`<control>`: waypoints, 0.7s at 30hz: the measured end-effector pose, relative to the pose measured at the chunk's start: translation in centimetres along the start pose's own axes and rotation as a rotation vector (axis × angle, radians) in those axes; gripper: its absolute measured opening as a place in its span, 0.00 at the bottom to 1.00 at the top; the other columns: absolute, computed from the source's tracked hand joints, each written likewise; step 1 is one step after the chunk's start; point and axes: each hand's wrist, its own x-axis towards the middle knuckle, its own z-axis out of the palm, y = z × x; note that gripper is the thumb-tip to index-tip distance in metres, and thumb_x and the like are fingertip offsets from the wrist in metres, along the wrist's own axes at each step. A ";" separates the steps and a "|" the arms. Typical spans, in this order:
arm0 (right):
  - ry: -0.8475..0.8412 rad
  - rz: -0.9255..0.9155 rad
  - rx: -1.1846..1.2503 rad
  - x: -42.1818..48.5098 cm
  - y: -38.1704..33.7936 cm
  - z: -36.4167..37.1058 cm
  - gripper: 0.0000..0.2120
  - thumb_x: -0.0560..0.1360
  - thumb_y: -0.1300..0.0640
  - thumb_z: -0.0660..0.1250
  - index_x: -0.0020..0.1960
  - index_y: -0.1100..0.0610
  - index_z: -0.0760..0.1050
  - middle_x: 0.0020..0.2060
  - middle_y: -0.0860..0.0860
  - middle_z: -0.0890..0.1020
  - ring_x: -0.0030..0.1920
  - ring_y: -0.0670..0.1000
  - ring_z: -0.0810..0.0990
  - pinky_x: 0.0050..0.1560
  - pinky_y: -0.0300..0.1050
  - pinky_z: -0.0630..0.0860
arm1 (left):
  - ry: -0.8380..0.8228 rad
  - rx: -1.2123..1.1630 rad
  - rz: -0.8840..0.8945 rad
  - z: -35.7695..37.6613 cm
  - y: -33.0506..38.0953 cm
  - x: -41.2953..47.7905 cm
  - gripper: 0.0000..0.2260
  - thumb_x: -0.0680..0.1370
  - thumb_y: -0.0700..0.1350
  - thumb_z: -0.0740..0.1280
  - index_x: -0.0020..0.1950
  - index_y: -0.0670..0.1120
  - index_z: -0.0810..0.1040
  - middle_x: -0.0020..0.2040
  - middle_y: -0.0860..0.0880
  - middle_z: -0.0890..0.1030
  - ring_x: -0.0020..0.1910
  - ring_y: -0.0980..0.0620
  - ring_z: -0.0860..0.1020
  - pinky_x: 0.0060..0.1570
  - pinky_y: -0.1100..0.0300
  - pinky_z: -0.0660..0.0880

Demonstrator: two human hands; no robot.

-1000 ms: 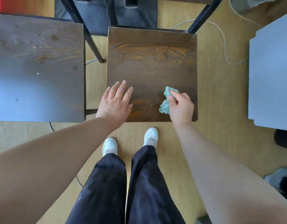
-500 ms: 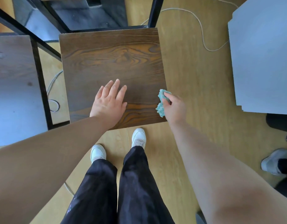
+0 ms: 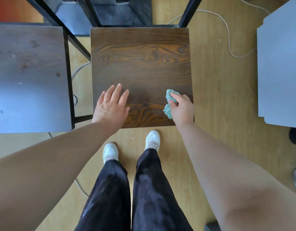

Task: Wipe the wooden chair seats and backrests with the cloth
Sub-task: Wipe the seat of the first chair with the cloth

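Head view: R hand (image 3: 182, 109), fingers curled, grips teal cloth (image 3: 168, 104) pressed on wooden chair seat (image 3: 140, 64) near its front-right corner. L hand (image 3: 110, 107) lies flat w/ fingers straight on seat's front-left. Second chair seat (image 3: 27, 77) beside it, to the left.

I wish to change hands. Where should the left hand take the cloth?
Probably pinch the lower tuft of the cloth, coming from the left: the right hand covers its other side, and both tufts stick out toward the left hand.

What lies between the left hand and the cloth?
Nothing: only bare seat wood separates the left hand from the cloth, as the head view shows.
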 end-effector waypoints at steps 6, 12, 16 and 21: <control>-0.092 -0.099 -0.028 -1.6 -4.4 4.0 0.16 0.80 0.59 0.64 0.67 0.54 0.77 0.56 0.51 0.77 0.56 0.51 0.78 0.58 0.45 0.78 | 0.010 -0.018 -0.083 1.0 -4.7 -3.2 0.25 0.84 0.53 0.54 0.79 0.48 0.55 0.80 0.43 0.55 0.79 0.42 0.52 0.77 0.44 0.53; -0.174 -0.194 -0.088 -4.5 -8.3 8.7 0.16 0.80 0.59 0.64 0.67 0.55 0.76 0.56 0.52 0.77 0.55 0.51 0.78 0.55 0.41 0.78 | 0.004 -0.043 -0.169 2.3 -9.4 -6.9 0.25 0.84 0.54 0.52 0.80 0.48 0.54 0.81 0.44 0.53 0.79 0.42 0.51 0.77 0.45 0.50; -0.244 -0.244 -0.101 -6.9 -10.5 11.6 0.16 0.80 0.59 0.64 0.68 0.55 0.76 0.57 0.52 0.77 0.56 0.52 0.78 0.58 0.46 0.78 | -0.010 -0.040 -0.207 3.1 -11.8 -9.2 0.26 0.84 0.56 0.49 0.81 0.50 0.50 0.81 0.45 0.50 0.80 0.43 0.48 0.78 0.46 0.48; -0.339 -0.315 -0.132 -9.2 -12.3 14.5 0.16 0.79 0.60 0.65 0.66 0.55 0.77 0.56 0.54 0.77 0.55 0.54 0.77 0.56 0.48 0.75 | -0.007 -0.067 -0.234 3.9 -13.3 -11.1 0.27 0.84 0.55 0.51 0.81 0.49 0.51 0.81 0.45 0.50 0.79 0.43 0.48 0.77 0.46 0.48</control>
